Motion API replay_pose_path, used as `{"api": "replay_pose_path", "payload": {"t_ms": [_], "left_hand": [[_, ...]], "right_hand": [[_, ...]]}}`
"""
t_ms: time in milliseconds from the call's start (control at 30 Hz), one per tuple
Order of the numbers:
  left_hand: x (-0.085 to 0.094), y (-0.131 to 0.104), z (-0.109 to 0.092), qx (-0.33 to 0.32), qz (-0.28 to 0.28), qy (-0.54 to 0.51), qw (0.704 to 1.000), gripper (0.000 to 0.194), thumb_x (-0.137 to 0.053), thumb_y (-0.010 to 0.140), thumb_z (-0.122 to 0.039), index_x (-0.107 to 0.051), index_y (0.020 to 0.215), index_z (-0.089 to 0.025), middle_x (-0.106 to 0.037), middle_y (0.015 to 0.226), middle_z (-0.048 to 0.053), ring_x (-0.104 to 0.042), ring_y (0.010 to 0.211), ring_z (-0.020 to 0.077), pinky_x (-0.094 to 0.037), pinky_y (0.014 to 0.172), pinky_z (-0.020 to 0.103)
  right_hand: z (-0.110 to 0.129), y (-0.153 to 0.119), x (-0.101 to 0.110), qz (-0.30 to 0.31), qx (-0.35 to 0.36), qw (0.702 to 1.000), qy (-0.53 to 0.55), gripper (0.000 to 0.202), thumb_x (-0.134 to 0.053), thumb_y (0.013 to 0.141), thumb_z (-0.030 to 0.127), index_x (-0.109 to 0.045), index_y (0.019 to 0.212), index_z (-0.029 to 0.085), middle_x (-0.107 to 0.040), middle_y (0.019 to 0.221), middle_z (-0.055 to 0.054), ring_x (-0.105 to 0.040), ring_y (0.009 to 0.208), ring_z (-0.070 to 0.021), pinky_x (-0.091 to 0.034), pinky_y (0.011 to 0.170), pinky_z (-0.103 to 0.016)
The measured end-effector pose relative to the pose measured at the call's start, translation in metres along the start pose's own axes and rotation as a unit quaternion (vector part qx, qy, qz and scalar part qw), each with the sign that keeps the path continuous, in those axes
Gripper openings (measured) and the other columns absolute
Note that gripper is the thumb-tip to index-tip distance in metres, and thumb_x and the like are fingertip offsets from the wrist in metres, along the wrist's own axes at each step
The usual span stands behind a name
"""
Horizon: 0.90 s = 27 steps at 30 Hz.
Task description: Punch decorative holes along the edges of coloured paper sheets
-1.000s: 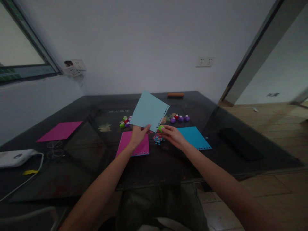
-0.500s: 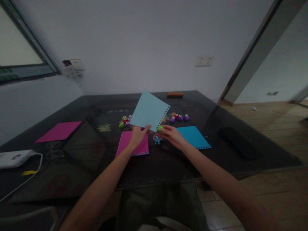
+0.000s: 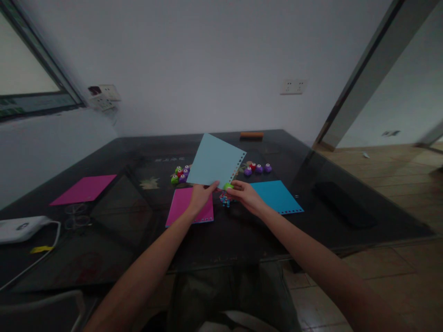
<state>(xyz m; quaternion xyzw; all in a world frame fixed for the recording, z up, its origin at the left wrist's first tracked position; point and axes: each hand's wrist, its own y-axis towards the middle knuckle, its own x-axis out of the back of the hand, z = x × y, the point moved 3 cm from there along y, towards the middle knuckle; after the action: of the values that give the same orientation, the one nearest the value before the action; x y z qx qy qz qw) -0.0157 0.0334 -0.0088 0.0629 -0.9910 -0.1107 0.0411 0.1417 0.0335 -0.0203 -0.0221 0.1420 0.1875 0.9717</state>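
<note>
A pale blue sheet [image 3: 215,160] with punched holes along its right edge is held up above the table, its lower edge pinched by my left hand [image 3: 202,193]. Between the fingertips of my right hand [image 3: 245,192] is a small green ball-like piece [image 3: 227,186], at the sheet's lower corner by the holes. Under the hands lies a pile of small red, blue and white bits [image 3: 225,200]. A pink sheet [image 3: 180,204] is beneath my left hand, and a bright blue sheet [image 3: 278,196] lies right of my right hand.
Several green, red and purple pieces [image 3: 180,173] sit behind the left hand; more purple and red ones [image 3: 259,169] stand at the right. Another pink sheet [image 3: 85,189], a white power strip [image 3: 22,229], a black case [image 3: 342,204] and a brown roll [image 3: 252,135] are on the table.
The pale blue sheet has tilted slightly, its top corner now lower. My right hand and the green piece have shifted a little left, against the sheet's lower corner.
</note>
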Motion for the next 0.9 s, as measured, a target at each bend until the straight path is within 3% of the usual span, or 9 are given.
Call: {"api": "replay_pose_path", "payload": {"t_ms": [400,900], "left_hand": [[0.0009,-0.0043,-0.0066,-0.010,-0.039,0.080,0.996,0.017,-0.063,0.069,-0.027,-0.061,0.079,-0.014,-0.070,0.082,0.009,-0.066,0.072,0.0204,-0.051,0.072,0.032],[0.0015,-0.0020,-0.0023,-0.038,-0.029,0.075,0.996,0.027,-0.062,0.069,-0.030,-0.062,0.091,-0.014,-0.069,0.090,0.009,-0.064,0.080,0.0209,-0.050,0.076,0.033]], "right_hand": [[-0.0001,-0.0020,-0.0030,-0.019,0.015,0.999,-0.030,0.033,-0.075,0.058,0.029,-0.060,0.085,0.018,-0.064,0.081,-0.003,-0.057,0.066,-0.0118,-0.044,0.058,-0.025],[0.0040,-0.0045,-0.0067,-0.028,0.032,0.998,-0.047,0.033,-0.073,0.060,0.037,-0.063,0.084,0.017,-0.065,0.077,-0.003,-0.055,0.061,-0.0108,-0.044,0.055,-0.024]]}}
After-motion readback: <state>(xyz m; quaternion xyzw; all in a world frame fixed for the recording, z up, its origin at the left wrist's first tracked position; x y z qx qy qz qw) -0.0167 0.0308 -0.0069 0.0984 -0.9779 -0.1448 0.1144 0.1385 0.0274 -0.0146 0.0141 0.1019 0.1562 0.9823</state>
